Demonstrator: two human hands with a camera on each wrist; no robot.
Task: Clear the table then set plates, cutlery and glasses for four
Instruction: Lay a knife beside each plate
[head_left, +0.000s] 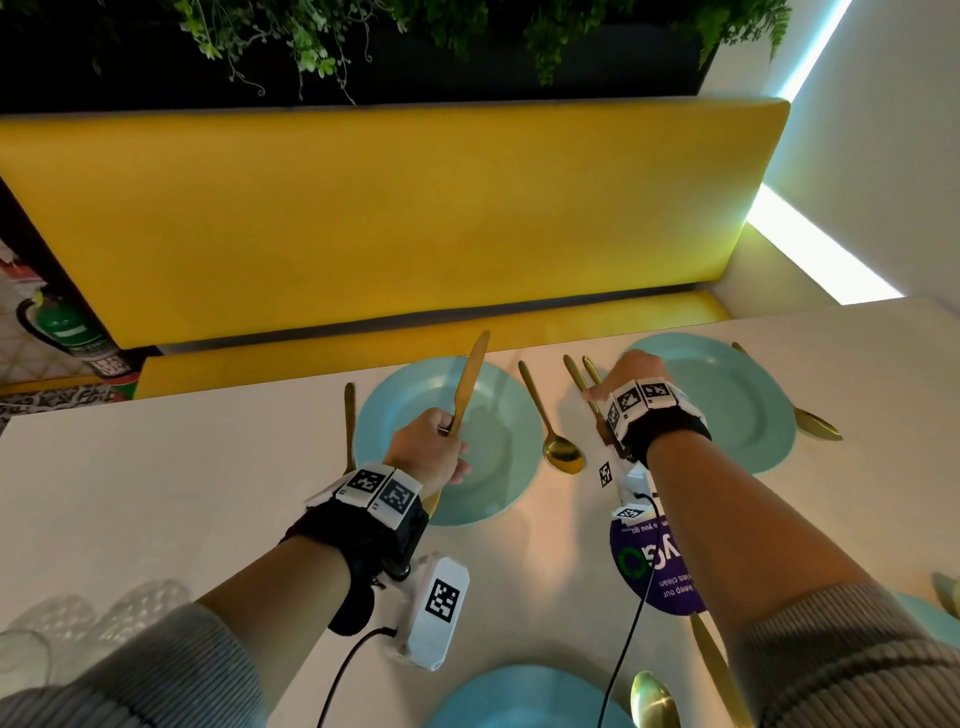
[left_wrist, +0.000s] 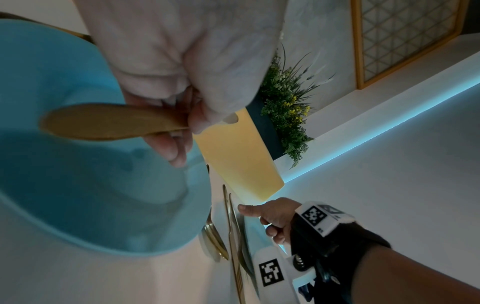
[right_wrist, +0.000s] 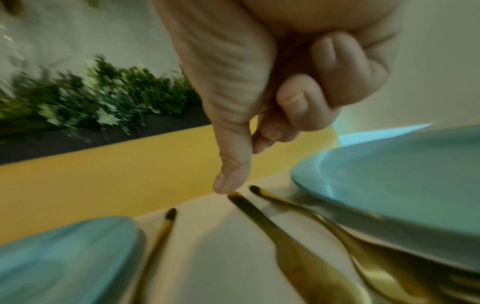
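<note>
Two hands are at work across the table (head_left: 182, 467). Our left hand (head_left: 428, 449) pinches the knife (head_left: 470, 379) by its handle, blade raised over the left plate (head_left: 498, 499) and pointing away from us. Our right hand (head_left: 631, 371), fingers curled and holding nothing, touches its thumb (right_wrist: 231, 181) to a handle tip of two forks (head_left: 582, 376) lying lengthwise just left of the right plate (head_left: 737, 415), so it is nearer them.

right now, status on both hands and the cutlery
Left hand grips gold table knife above round teal plate. Right hand curled, thumb at two gold handles. Nothing blocking.
</note>
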